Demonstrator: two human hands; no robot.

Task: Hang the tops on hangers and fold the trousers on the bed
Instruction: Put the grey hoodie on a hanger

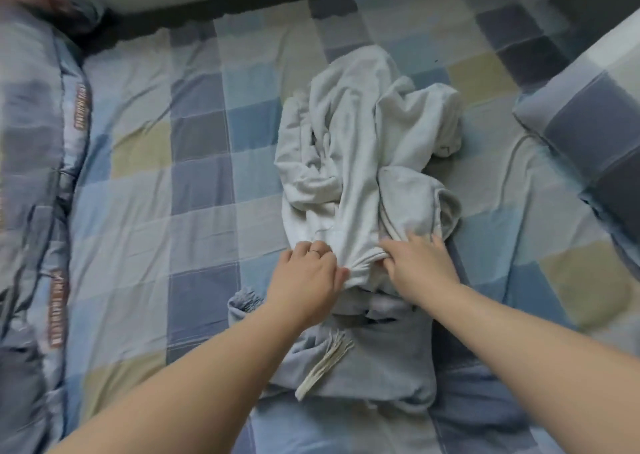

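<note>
Head view: pale garment [360,148] lies crumpled mid-bed [194,190], running away from me, with its near gathered edge at my fingers. Top or trousers: can't tell, though the bunched edge looks like a waistband.

Left hand [308,273] is curled and pinches that edge from the left. Right hand [420,266] has its thumb tucked under the same edge and its fingers laid over the cloth on top, so both are grasping it, close together.

Blue garment [381,360] sits under my wrists, partly beneath the pale one, with a white cord [325,367] on top.

Handling, my guess: light, limp jersey, no stiffness, so it will sag and drag. Best to hold the edge at its two corners, hands wider apart, then lift and shake flat.

Pillow [588,121] is to the right and duvet [31,162] to the left, both well apart.
</note>
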